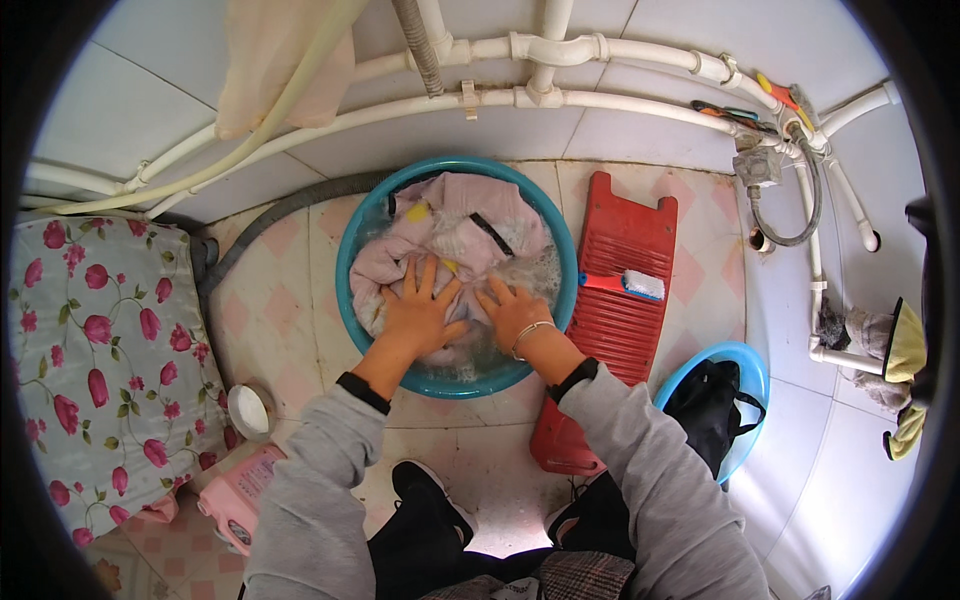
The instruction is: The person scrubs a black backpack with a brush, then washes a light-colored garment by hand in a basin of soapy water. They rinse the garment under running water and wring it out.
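A round blue plastic basin [346,315] stands on the tiled floor, holding sudsy water and a soaked pale pink garment [480,199] with black and yellow patches. My left hand [422,311] lies palm down on the cloth with its fingers spread. Near the basin's right side, my right hand [517,315] presses at the cloth and water, fingers also apart; a bangle circles that wrist. Neither hand is closed around anything. Part of the garment is hidden under my hands and the foam.
A red plastic washboard [619,330] carrying a scrubbing brush [641,284] lies right of the basin. Beyond it a light blue basin [754,367] holds a black bag [701,420]. Leftward are a flower-patterned cover [112,360], a white bowl [251,412] and a pink jug [240,487]. White pipes [645,51] line the wall.
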`<state>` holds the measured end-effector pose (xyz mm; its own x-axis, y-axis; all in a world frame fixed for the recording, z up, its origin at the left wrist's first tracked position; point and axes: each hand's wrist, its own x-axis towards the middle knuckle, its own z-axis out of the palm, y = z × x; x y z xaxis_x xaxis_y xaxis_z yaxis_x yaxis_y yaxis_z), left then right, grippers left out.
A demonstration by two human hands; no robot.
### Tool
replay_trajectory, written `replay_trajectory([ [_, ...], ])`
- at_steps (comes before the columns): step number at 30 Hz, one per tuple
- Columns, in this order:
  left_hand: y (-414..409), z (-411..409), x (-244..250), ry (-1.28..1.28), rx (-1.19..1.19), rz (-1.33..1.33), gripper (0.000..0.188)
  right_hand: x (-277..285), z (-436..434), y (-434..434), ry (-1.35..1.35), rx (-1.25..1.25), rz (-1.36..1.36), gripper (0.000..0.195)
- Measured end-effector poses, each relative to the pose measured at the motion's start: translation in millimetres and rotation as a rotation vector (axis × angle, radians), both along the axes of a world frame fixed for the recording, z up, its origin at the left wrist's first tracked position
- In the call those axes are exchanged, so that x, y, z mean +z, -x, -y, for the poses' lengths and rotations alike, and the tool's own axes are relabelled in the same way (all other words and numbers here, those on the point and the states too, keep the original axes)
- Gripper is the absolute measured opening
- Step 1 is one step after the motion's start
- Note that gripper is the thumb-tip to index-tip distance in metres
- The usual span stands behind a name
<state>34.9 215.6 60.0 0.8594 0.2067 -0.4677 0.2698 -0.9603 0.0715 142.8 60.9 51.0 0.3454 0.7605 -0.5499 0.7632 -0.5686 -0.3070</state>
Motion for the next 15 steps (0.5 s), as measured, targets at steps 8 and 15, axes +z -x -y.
replay_trajectory([
  [8,-13,0,2,0.034,0.147,-0.021,0.075,2,4,-28,-0.243,-0.044,-0.068,0.027],
  [15,17,3,65,0.904,0.403,0.643,0.047,120,19,-17,-0.799,-0.263,-0.238,0.021],
])
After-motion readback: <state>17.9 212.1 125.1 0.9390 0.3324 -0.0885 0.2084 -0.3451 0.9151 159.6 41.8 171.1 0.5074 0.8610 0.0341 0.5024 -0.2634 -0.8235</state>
